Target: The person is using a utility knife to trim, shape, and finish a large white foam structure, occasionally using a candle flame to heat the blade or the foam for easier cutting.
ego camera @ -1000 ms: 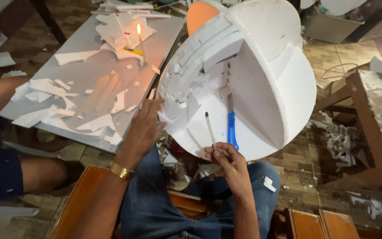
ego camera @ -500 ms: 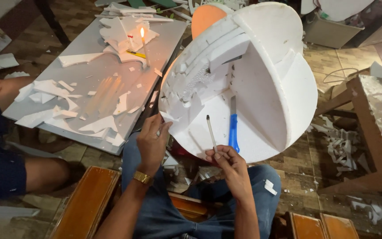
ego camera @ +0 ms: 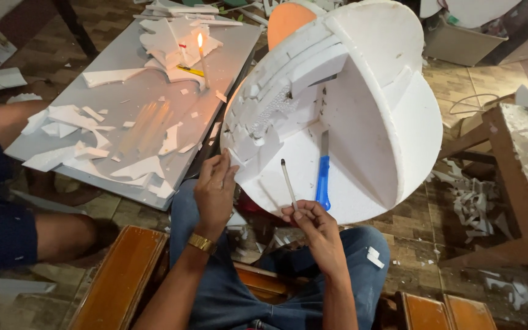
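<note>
A large white foam dome point(ego camera: 343, 110) was steadied at its cut edge by the left hand point(ego camera: 214, 192). A thin stick point(ego camera: 288, 182) was pinched in the right hand point(ego camera: 313, 223), just beside a blue-handled knife point(ego camera: 323, 174). A lit candle point(ego camera: 201, 52) was seen on the grey board point(ego camera: 129, 91).

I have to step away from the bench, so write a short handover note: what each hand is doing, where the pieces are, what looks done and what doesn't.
Left hand: steadies the lower left edge of the white foam dome resting over the lap.
Right hand: fingers pinch a thin stick pointing up at the foam.
Blue-handled knife: stuck in the dome's flat inner face.
Lit candle and foam offcuts: on the grey board to the left.
Done: dome's left side cut into ragged steps.
Left: those edges remain rough.
</note>
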